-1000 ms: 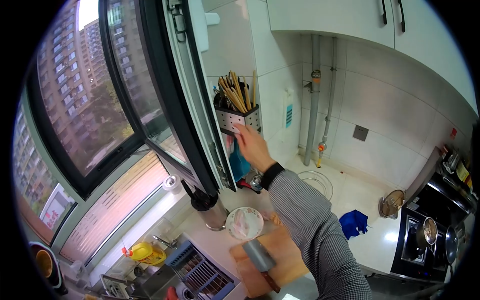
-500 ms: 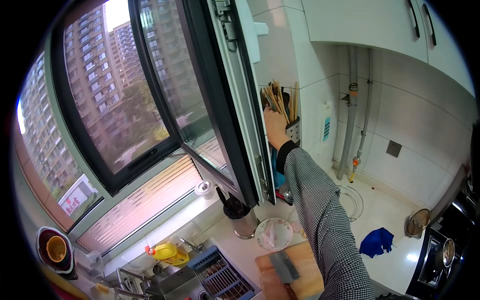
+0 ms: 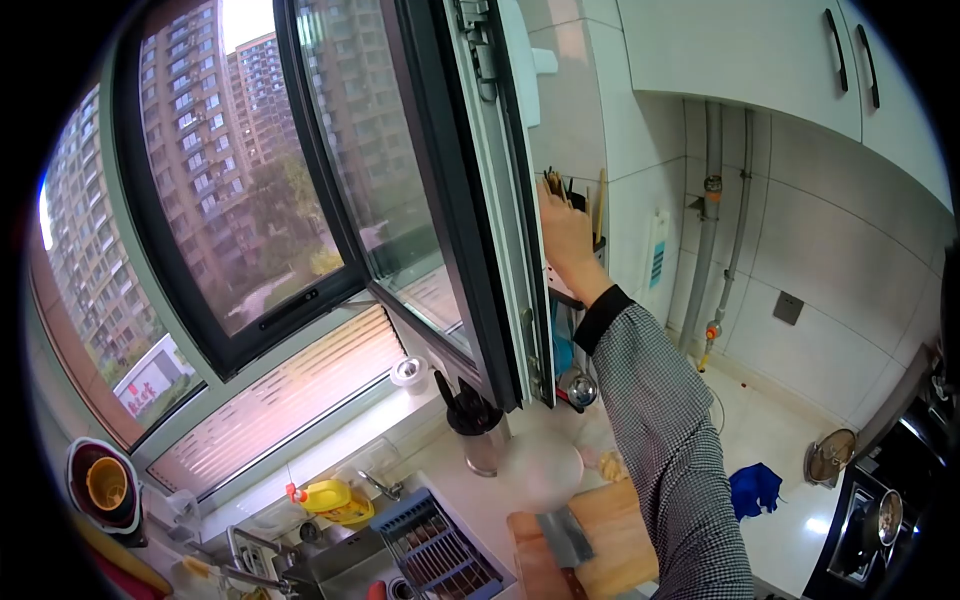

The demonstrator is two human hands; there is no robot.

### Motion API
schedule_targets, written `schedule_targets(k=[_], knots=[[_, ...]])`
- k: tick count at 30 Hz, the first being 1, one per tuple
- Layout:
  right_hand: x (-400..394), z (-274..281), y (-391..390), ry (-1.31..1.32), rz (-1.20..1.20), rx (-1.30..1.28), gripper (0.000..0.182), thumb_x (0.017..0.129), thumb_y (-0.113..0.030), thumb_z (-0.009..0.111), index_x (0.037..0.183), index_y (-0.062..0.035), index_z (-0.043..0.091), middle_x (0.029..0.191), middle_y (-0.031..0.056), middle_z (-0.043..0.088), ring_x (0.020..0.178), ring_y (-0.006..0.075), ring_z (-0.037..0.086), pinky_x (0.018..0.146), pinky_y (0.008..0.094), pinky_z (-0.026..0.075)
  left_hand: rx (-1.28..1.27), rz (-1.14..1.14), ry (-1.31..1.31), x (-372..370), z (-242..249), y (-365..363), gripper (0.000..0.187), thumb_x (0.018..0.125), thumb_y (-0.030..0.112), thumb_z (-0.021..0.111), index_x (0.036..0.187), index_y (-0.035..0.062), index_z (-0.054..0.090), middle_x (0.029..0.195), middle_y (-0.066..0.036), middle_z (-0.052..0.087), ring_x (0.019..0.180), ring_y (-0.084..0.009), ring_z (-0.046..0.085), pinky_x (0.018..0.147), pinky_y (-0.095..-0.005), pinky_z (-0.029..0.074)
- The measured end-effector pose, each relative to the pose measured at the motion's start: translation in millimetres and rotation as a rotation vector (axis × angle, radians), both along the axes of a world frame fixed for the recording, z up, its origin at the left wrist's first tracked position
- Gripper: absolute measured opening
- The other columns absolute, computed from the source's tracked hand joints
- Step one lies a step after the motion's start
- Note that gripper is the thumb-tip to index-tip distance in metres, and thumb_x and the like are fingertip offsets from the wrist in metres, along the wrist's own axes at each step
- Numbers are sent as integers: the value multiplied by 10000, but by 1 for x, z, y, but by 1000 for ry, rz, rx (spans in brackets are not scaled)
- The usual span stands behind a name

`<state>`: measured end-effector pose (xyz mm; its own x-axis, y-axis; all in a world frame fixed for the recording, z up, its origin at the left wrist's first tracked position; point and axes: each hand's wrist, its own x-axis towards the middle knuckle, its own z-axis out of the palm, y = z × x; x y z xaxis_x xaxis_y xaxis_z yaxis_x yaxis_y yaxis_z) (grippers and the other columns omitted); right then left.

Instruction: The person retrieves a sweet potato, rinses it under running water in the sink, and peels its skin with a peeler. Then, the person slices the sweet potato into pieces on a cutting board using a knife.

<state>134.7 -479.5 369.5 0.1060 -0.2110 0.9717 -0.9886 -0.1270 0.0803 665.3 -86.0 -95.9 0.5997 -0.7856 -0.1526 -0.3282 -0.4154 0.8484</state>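
Note:
My right hand (image 3: 568, 235) reaches up past the open window sash to a utensil holder on the wall. Its fingers are closed around several wooden chopsticks (image 3: 555, 186), whose tips show above the hand. The holder (image 3: 562, 284) is mostly hidden behind my hand and the sash. One pale stick (image 3: 601, 205) stands upright just right of my fingers. Below my wrist hang a metal ladle (image 3: 581, 389) and a blue utensil (image 3: 562, 340). My left hand is out of view.
A cleaver (image 3: 567, 540) lies on the wooden cutting board (image 3: 615, 540), below a blurred white plate (image 3: 540, 470). The window sash (image 3: 470, 250) juts beside my arm. The sink (image 3: 350, 565) and dish rack (image 3: 440, 550) are lower left, a blue cloth (image 3: 755, 491) and stove (image 3: 860, 540) right.
My right hand has shifted slightly right and now covers more of the chopsticks and the holder. Fewer sticks show above it. The view has moved a little.

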Motion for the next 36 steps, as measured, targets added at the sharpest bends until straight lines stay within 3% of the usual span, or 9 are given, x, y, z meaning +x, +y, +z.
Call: schedule_targets(k=[6,8,16,18,20,24,29,35,36], knots=[[-19,-21,93,-202,161,-178,133,830,-158,631,958,-165,598,817,43,551,606,242,574,527,347,452,-124,-45,-10,-2,-5,-15,536,752,81,705,1247,57,501,1285,-99,527,1137,-255,519,957,-447,420],[-30,-48,133,-342,369,-54,163,829,-79,637,988,-92,608,961,81,608,778,234,637,633,289,495,-344,-102,6,19,-26,-22,683,637,312,796,1194,4,548,1098,-110,633,1035,-226,590,943,-362,419],[13,-222,286,-974,810,1045,199,881,-47,566,1077,-28,536,785,73,626,724,134,625,667,246,486,-364,57,569,28,18,-31,549,775,132,698,1261,-22,494,1115,-104,603,937,-158,593,801,-270,481],[59,-257,324,-1183,982,1260,210,892,-38,547,1098,-23,512,750,76,636,692,142,628,649,256,502,-360,-23,231,29,15,-39,521,769,167,715,1216,-26,531,1052,-106,633,897,-166,607,767,-286,490],[105,-280,361,-1384,1041,1521,211,904,-44,538,1108,-17,497,781,94,648,710,150,636,657,264,510,123,-12,-504,35,18,-41,466,772,219,719,1139,-31,578,970,-109,660,847,-175,620,742,-298,492],[205,-326,425,-1593,1191,1821,192,940,-127,517,1093,-11,526,932,75,641,841,138,620,752,251,489,-23,46,170,83,-39,-33,429,785,261,718,1047,-63,619,957,-109,660,835,-204,642,730,-284,497],[291,-350,468,-1424,1226,2040,272,979,-210,450,1150,-19,543,970,49,619,952,116,577,855,230,443,-124,-4,1052,120,-66,-10,508,881,324,597,1250,7,452,998,-132,601,817,-231,622,709,-328,521],[380,-349,447,-1581,1367,2096,283,997,-201,378,1199,-21,464,782,18,514,709,119,526,759,272,472,-149,60,1626,132,-34,15,470,930,399,475,1204,17,479,1043,-171,588,867,-242,591,762,-319,506],[397,-340,436,-1299,1216,2077,279,996,-199,378,1202,-25,451,740,8,465,655,115,487,710,285,470,-147,66,1629,135,-31,18,470,930,399,475,1204,17,479,1043,-171,588,867,-242,591,762,-319,506]])
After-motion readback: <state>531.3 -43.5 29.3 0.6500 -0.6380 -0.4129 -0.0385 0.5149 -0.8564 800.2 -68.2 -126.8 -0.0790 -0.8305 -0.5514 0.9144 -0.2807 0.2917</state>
